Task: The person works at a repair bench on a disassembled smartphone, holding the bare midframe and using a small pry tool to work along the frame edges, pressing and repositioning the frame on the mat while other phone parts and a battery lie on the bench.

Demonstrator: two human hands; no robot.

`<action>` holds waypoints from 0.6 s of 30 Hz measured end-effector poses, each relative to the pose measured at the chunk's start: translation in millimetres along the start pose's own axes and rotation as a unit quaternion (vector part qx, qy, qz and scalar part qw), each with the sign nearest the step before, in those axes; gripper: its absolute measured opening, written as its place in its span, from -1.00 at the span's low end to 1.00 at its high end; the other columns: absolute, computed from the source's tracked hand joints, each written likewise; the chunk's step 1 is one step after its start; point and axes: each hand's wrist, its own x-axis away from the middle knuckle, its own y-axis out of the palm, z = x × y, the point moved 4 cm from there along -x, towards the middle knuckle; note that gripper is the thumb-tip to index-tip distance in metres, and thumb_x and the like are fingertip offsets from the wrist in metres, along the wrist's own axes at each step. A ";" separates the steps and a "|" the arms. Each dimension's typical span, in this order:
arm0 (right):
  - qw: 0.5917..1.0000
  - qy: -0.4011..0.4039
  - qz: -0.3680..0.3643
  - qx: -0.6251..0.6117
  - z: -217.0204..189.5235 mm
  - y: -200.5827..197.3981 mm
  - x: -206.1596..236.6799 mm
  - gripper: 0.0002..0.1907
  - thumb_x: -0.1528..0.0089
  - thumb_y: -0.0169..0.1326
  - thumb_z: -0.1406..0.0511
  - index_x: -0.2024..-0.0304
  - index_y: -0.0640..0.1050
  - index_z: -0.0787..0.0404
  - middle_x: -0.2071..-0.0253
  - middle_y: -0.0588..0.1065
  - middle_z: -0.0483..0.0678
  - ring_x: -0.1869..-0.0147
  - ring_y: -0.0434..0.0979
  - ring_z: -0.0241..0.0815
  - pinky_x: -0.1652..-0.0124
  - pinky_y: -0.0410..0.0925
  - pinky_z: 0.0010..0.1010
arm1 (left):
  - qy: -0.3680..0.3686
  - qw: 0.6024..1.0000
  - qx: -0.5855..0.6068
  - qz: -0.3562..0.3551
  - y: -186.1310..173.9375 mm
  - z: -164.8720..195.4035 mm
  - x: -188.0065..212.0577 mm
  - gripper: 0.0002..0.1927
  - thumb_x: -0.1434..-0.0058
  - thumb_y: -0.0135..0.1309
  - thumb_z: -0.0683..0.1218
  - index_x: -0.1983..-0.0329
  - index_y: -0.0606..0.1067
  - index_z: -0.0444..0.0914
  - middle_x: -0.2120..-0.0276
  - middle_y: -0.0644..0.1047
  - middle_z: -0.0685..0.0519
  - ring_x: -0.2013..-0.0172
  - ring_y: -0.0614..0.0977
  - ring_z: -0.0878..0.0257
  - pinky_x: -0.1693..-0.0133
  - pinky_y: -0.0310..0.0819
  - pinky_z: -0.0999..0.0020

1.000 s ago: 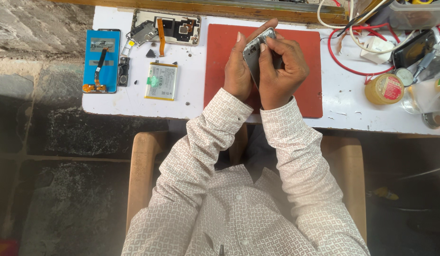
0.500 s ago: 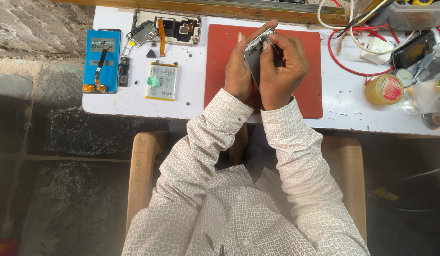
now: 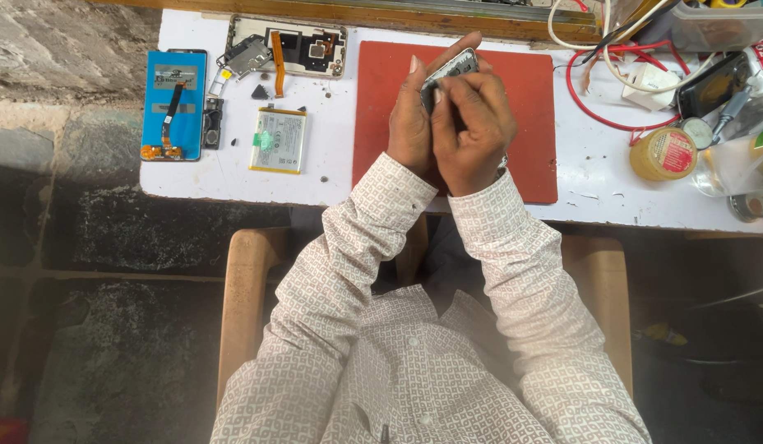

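Both hands hold a dark, silver-edged phone frame (image 3: 449, 72) above the red rectangular mat (image 3: 529, 115): left hand (image 3: 413, 123) cradling it, right hand (image 3: 473, 127) closed over it. Judging by the white surface (image 3: 233, 177), disassembly is well along: blue screen panel (image 3: 174, 103), white flat battery (image 3: 279, 141) and opened back housing (image 3: 287, 46) lie apart.

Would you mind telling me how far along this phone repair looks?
Done: the phone is apart, with the blue-backed screen panel, the flat silver battery and the open phone frame lying on the white table. In hand: both the left hand and right hand grip a small grey phone part above the red mat. Left: everything remains unassembled.
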 end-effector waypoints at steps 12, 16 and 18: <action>0.996 0.069 0.061 0.004 17.3 1.2 -2.1 -0.91 -0.31 0.19 0.50 0.12 0.63 0.38 0.16 0.56 0.01 0.13 0.65 -0.16 0.15 0.54 -0.40 | 0.009 0.998 -0.055 0.007 -7.8 -1.2 0.2 -0.31 -0.62 -0.55 0.21 -0.43 0.36 -0.34 -0.15 0.51 -0.12 -0.19 0.54 0.08 -0.31 0.46 0.21; 0.994 0.088 0.070 0.010 21.8 3.8 0.4 -0.89 -0.31 0.18 0.50 0.11 0.62 0.38 0.17 0.55 0.00 0.15 0.64 -0.18 0.16 0.53 -0.42 | 0.005 0.999 -0.042 0.011 -6.8 -1.1 1.4 -0.31 -0.62 -0.55 0.22 -0.42 0.36 -0.33 -0.17 0.52 -0.13 -0.18 0.56 0.08 -0.28 0.48 0.20; 0.993 0.090 0.070 0.003 22.0 3.2 0.9 -0.89 -0.31 0.18 0.50 0.11 0.62 0.38 0.17 0.55 0.00 0.15 0.64 -0.18 0.17 0.53 -0.42 | 0.009 0.999 -0.048 0.013 -5.9 0.1 2.3 -0.31 -0.62 -0.55 0.22 -0.42 0.36 -0.33 -0.17 0.52 -0.13 -0.17 0.55 0.08 -0.28 0.48 0.20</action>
